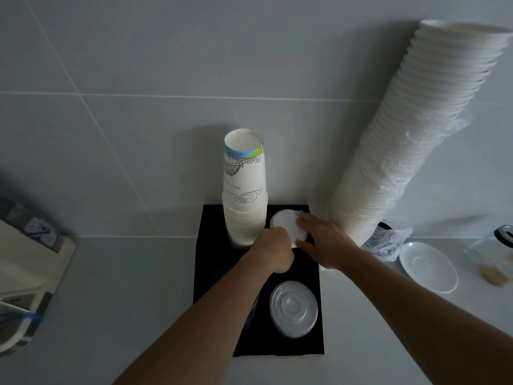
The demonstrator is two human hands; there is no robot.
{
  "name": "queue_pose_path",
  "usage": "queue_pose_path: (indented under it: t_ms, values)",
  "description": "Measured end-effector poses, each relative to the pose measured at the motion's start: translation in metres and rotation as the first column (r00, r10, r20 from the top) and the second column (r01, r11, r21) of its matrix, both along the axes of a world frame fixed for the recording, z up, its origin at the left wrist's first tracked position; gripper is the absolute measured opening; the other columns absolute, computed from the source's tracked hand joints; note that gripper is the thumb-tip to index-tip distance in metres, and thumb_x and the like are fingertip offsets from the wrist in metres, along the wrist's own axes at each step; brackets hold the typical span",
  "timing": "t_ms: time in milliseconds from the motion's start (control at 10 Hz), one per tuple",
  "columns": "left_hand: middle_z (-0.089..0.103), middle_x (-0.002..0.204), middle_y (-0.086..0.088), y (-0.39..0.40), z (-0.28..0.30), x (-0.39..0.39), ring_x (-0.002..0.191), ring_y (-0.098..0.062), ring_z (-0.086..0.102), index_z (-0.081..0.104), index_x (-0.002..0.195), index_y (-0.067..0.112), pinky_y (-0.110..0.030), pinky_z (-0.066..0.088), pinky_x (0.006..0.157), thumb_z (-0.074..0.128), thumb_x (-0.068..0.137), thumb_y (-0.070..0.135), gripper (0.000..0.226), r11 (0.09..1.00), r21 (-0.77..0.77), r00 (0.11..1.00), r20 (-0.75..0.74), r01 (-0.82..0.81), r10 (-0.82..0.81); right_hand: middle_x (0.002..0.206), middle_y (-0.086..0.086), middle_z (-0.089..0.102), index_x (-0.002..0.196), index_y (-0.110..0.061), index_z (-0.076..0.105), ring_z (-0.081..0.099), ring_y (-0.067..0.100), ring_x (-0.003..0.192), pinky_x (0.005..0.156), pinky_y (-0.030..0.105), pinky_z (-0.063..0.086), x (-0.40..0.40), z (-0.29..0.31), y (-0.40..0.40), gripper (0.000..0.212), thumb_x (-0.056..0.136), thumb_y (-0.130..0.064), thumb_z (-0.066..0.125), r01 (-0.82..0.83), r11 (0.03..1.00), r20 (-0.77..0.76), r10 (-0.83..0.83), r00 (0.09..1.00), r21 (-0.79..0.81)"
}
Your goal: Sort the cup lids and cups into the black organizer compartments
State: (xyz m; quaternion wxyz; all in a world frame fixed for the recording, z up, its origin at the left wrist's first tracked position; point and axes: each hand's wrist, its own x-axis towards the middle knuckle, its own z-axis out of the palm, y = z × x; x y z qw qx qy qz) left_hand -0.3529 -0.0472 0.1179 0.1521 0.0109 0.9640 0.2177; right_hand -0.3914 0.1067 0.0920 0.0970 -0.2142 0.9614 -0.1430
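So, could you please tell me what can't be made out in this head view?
- Organizer left compartments: covered by the left forearm and the dark.
- White lids: count and seating hidden by the left hand and right hand.
- Printed cup stack: its base sits behind the left hand.
- Machine: cut off by the left edge.

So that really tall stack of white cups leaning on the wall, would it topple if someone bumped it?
Probably. The tall white cup stack tilts against the tiled wall rather than standing upright, so a nudge could slide it sideways. It looks like thin paper, so likely light for its size. The loose plastic wrap around its lower part may be slippery to grip.
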Motion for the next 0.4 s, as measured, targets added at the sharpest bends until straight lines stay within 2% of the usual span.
queue_pose_path:
  t_ms: [100,200,300,400]
  values:
    - [0.059,0.124,-0.020,-0.001,0.001,0.001,0.112,-0.034,0.057,0.055,0.116,-0.001,-0.030,0.044,0.084,0.051,0.085,0.012,0.033,0.999,0.041,0.999,0.017,-0.035,0.034,0.163,0.001,0.025,0.151,-0.012,0.033,0.032,0.019,0.146,0.116,0.033,0.031,0.000,0.003,-0.001,0.066,0.093,-0.033,0.058,-0.002,1.000,-0.001,0.002,1.000,0.020]
    - [0.057,0.130,-0.016,-0.006,0.003,0.001,0.118,-0.031,0.055,0.055,0.123,0.002,-0.030,0.043,0.091,0.052,0.087,0.014,0.038,0.992,0.105,0.998,-0.009,-0.065,0.066,0.162,0.002,0.028,0.151,-0.013,0.031,0.036,0.022,0.144,0.115,0.033,0.033,0.005,0.005,0.000,0.068,0.092,-0.030,0.059,0.017,1.000,0.010,-0.017,1.000,-0.004]
    - [0.051,0.143,-0.010,-0.015,0.010,0.005,0.129,-0.024,0.049,0.051,0.137,0.010,-0.029,0.039,0.104,0.052,0.091,0.020,0.047,0.971,0.224,0.995,-0.040,-0.079,0.090,0.151,0.006,0.048,0.149,-0.014,0.036,0.050,0.025,0.133,0.105,0.030,0.040,0.014,0.011,0.000,0.065,0.091,-0.026,0.062,0.056,0.995,-0.009,-0.057,0.998,-0.085]
    - [0.053,0.142,-0.004,-0.025,0.017,0.012,0.128,-0.018,0.051,0.053,0.136,0.014,-0.025,0.038,0.105,0.053,0.091,0.022,0.046,0.938,0.333,0.989,-0.073,-0.101,0.132,0.119,0.008,0.069,0.150,-0.022,0.037,0.062,0.025,0.108,0.082,0.024,0.042,0.023,0.021,-0.001,0.062,0.093,-0.034,0.060,0.133,0.981,0.002,-0.134,0.991,-0.141]
